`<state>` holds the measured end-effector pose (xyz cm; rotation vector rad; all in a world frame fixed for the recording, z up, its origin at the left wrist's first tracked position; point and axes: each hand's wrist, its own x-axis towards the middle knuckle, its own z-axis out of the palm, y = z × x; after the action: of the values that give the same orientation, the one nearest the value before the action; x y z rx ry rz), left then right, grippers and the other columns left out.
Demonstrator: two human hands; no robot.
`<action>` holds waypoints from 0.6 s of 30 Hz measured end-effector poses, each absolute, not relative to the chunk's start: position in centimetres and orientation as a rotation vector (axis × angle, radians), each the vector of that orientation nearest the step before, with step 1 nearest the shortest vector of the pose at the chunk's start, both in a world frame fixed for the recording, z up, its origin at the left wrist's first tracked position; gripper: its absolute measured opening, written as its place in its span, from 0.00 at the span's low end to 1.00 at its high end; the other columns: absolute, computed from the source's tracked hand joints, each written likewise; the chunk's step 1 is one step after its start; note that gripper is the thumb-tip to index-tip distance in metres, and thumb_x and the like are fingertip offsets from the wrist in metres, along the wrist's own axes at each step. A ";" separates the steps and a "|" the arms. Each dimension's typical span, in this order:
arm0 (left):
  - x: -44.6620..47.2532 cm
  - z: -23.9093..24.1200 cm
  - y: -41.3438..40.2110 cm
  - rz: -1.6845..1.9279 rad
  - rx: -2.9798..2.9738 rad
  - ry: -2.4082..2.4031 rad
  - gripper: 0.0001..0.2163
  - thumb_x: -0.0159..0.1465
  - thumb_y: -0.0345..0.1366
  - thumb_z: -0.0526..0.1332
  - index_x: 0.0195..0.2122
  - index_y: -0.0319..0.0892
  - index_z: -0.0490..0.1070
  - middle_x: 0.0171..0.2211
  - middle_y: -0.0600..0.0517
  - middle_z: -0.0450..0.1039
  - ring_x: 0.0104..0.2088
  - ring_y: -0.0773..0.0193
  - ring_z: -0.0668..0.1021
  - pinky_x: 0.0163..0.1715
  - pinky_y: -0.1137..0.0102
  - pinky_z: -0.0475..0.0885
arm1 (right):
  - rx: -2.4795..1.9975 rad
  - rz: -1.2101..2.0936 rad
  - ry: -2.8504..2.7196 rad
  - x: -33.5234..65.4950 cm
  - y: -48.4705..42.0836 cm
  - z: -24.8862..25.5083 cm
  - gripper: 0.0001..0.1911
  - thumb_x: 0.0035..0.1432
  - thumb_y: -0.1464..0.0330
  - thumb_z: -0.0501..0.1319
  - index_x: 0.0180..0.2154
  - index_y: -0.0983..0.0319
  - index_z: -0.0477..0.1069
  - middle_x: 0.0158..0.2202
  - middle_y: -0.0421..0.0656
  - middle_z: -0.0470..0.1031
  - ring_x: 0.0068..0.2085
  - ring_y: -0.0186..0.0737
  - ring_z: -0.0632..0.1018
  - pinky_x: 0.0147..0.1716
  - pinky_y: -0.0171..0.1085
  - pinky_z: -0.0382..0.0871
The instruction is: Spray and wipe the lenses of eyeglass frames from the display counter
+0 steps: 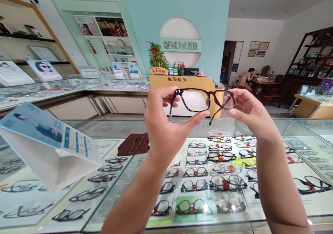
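Glass counter (109, 130) stretches below our fingers and fills the lower half of the view, with rows of display frames (223, 183) laid out on white trays under its top, well beneath both hands. Out past our fingertips stands the wooden cashier desk (166, 82), and a potted plant (156, 58) sits on it, above and a little left of our left fingers. Far off to the right of our right fingers, a person (246, 78) sits bent over a dark table. To the left of our left hand, lower down, a folded white card stand (49, 147) rests on the counter. Just below and left of our left wrist lies a brown cloth (133, 144) on the glass.

We hold the dark glasses (203, 101) up in the air between our two hands, lenses level and temples folded out toward us. Our left hand (163, 123) pinches the left lens rim, thumb on top and forefinger stretched under it. Our right hand (249, 111) closes thumb and fingers lightly on the right end of the frame near the hinge.
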<state>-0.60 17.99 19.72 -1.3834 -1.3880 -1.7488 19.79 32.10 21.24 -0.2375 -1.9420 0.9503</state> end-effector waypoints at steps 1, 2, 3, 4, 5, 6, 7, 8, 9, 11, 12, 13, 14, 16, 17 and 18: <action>-0.6 19.7 18.0 -1.757 -1.400 -1.387 0.36 0.52 0.61 0.78 0.55 0.52 0.68 0.48 0.48 0.73 0.52 0.47 0.79 0.54 0.49 0.76 | -0.234 0.958 -1.949 19.8 32.2 21.2 0.30 0.55 0.48 0.76 0.55 0.51 0.74 0.53 0.45 0.80 0.55 0.46 0.81 0.60 0.50 0.79; -0.6 19.7 18.1 -1.766 -1.417 -1.381 0.36 0.52 0.60 0.78 0.56 0.51 0.68 0.49 0.48 0.73 0.53 0.47 0.79 0.55 0.49 0.76 | -0.229 0.970 -1.953 19.8 32.3 21.2 0.29 0.56 0.49 0.76 0.55 0.51 0.74 0.54 0.45 0.80 0.56 0.47 0.81 0.61 0.50 0.78; -0.6 19.7 18.1 -1.771 -1.431 -1.375 0.36 0.52 0.60 0.79 0.56 0.51 0.68 0.50 0.48 0.73 0.54 0.46 0.79 0.55 0.49 0.76 | -0.223 0.983 -1.956 19.8 32.3 21.2 0.29 0.56 0.50 0.76 0.55 0.51 0.74 0.55 0.46 0.80 0.57 0.47 0.81 0.61 0.51 0.78; -0.7 19.6 18.1 -1.771 -1.439 -1.368 0.36 0.52 0.59 0.79 0.56 0.51 0.68 0.51 0.48 0.73 0.55 0.46 0.79 0.55 0.49 0.76 | -0.218 0.995 -1.957 19.8 32.3 21.2 0.29 0.56 0.50 0.76 0.55 0.51 0.74 0.56 0.46 0.80 0.58 0.47 0.80 0.62 0.51 0.77; -0.7 19.6 18.1 -1.767 -1.437 -1.360 0.36 0.52 0.59 0.79 0.55 0.51 0.69 0.51 0.47 0.73 0.55 0.45 0.79 0.56 0.49 0.76 | -0.214 1.003 -1.957 19.8 32.4 21.2 0.29 0.56 0.51 0.76 0.56 0.52 0.74 0.57 0.46 0.80 0.59 0.47 0.80 0.62 0.51 0.77; -0.7 19.6 18.1 -1.757 -1.429 -1.356 0.35 0.52 0.58 0.79 0.55 0.51 0.69 0.51 0.47 0.74 0.55 0.45 0.79 0.56 0.48 0.76 | -0.214 1.007 -1.957 19.8 32.4 21.2 0.29 0.56 0.51 0.76 0.56 0.52 0.74 0.57 0.46 0.80 0.59 0.47 0.80 0.63 0.51 0.77; -0.7 19.6 18.1 -1.745 -1.417 -1.355 0.35 0.52 0.59 0.79 0.54 0.51 0.69 0.50 0.47 0.74 0.55 0.45 0.79 0.56 0.48 0.76 | -0.217 1.005 -1.956 19.7 32.4 21.2 0.29 0.56 0.51 0.76 0.56 0.52 0.74 0.57 0.46 0.80 0.59 0.47 0.80 0.63 0.51 0.77; -0.7 19.7 18.1 -1.731 -1.403 -1.357 0.34 0.52 0.59 0.79 0.54 0.51 0.69 0.50 0.47 0.74 0.54 0.45 0.79 0.57 0.48 0.76 | -0.220 1.002 -1.955 19.7 32.3 21.3 0.29 0.56 0.51 0.76 0.56 0.51 0.74 0.58 0.46 0.80 0.59 0.47 0.81 0.62 0.51 0.78; -0.6 19.7 18.0 -1.717 -1.390 -1.364 0.34 0.52 0.60 0.78 0.53 0.51 0.69 0.49 0.47 0.74 0.54 0.44 0.79 0.57 0.47 0.76 | -0.225 0.997 -1.953 19.7 32.3 21.3 0.29 0.56 0.51 0.76 0.56 0.51 0.74 0.58 0.46 0.80 0.58 0.47 0.81 0.62 0.52 0.78; -0.6 19.8 18.0 -1.694 -1.372 -1.378 0.35 0.52 0.62 0.77 0.54 0.51 0.70 0.49 0.47 0.75 0.55 0.44 0.79 0.57 0.47 0.76 | -0.231 0.991 -1.951 19.7 32.3 21.3 0.29 0.56 0.51 0.76 0.55 0.51 0.74 0.57 0.46 0.80 0.58 0.47 0.81 0.62 0.52 0.78; -0.6 19.8 18.0 -1.686 -1.368 -1.379 0.35 0.52 0.62 0.77 0.54 0.51 0.70 0.49 0.47 0.75 0.55 0.44 0.79 0.57 0.47 0.76 | -0.230 0.989 -1.949 19.7 32.3 21.3 0.29 0.56 0.51 0.76 0.55 0.51 0.74 0.57 0.45 0.80 0.57 0.47 0.81 0.62 0.52 0.78; -0.6 19.8 18.0 -1.682 -1.367 -1.374 0.35 0.53 0.63 0.77 0.54 0.51 0.70 0.49 0.47 0.75 0.55 0.44 0.79 0.57 0.47 0.76 | -0.226 0.987 -1.945 19.7 32.3 21.3 0.28 0.56 0.52 0.77 0.55 0.51 0.74 0.56 0.45 0.81 0.57 0.46 0.81 0.62 0.52 0.78; -0.6 19.8 18.1 -1.680 -1.369 -1.369 0.35 0.53 0.63 0.76 0.54 0.51 0.70 0.49 0.47 0.75 0.55 0.44 0.79 0.57 0.48 0.76 | -0.223 0.982 -1.940 19.7 32.3 21.3 0.28 0.56 0.53 0.77 0.55 0.51 0.75 0.56 0.45 0.81 0.56 0.46 0.81 0.61 0.51 0.78; -0.7 19.8 18.1 -1.681 -1.378 -1.364 0.34 0.53 0.62 0.76 0.55 0.51 0.69 0.49 0.47 0.74 0.56 0.45 0.79 0.57 0.48 0.76 | -0.228 0.958 -1.929 19.7 32.2 21.3 0.28 0.56 0.53 0.77 0.54 0.51 0.75 0.55 0.44 0.81 0.55 0.45 0.81 0.61 0.51 0.78; -0.8 19.8 18.2 -1.681 -1.382 -1.366 0.34 0.53 0.62 0.76 0.55 0.51 0.69 0.49 0.47 0.74 0.56 0.45 0.79 0.57 0.48 0.76 | -0.234 0.941 -1.925 19.7 32.2 21.3 0.28 0.56 0.53 0.77 0.54 0.51 0.75 0.55 0.44 0.81 0.55 0.46 0.81 0.61 0.51 0.78; -0.8 19.7 18.2 -1.682 -1.386 -1.373 0.35 0.54 0.62 0.76 0.55 0.51 0.69 0.50 0.47 0.74 0.56 0.45 0.79 0.57 0.48 0.76 | -0.242 0.926 -1.923 19.8 32.2 21.3 0.28 0.56 0.53 0.77 0.54 0.51 0.75 0.55 0.44 0.81 0.56 0.46 0.81 0.61 0.51 0.77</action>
<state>-0.82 18.20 19.74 -1.3857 -1.3728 -1.6819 19.76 32.23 21.26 -0.2421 -1.9230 0.9257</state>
